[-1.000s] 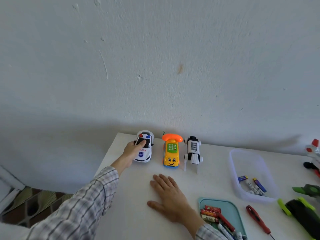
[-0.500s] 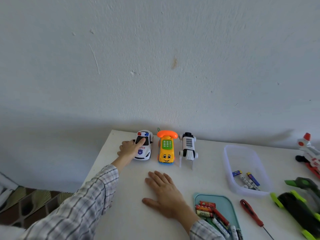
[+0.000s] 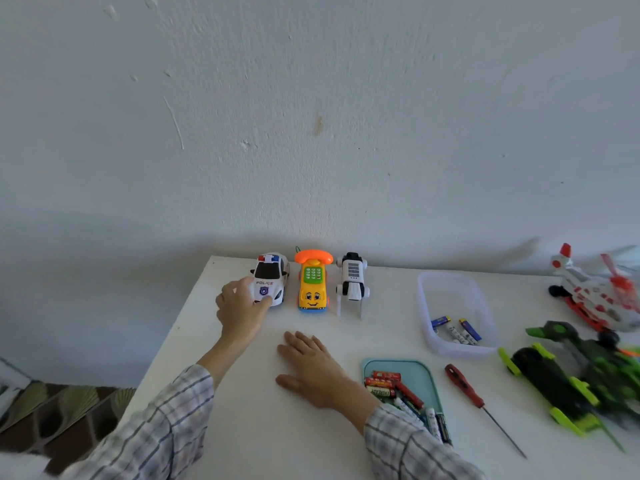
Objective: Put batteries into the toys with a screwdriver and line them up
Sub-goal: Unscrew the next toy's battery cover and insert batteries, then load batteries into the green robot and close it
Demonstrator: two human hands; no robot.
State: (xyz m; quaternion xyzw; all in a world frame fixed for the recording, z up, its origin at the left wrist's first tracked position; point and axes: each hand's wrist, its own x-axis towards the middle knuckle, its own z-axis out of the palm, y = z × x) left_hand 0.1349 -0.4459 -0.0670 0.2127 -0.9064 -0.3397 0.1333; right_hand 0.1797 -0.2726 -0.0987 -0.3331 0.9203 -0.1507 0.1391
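Judging by the row along the wall, three toys looked finished: the police car (image 3: 269, 278) stood at the table's (image 3: 242, 427) far left corner, the yellow phone car (image 3: 312, 284) just to the car's right, and the white robot dog (image 3: 352, 284) beyond that. The left hand (image 3: 240, 308) touched the police car's front corner, fingers loosely curled; whether it gripped could not be told. The right hand (image 3: 310, 365) lay flat and open on the table, nearer than the police car, holding nothing. Well to the car's right lay the red screwdriver (image 3: 465, 388), untouched, between a teal tray of batteries (image 3: 398, 393) and a green vehicle (image 3: 561, 386). That vehicle and the red-and-white helicopter (image 3: 595, 296) seemed still undone.
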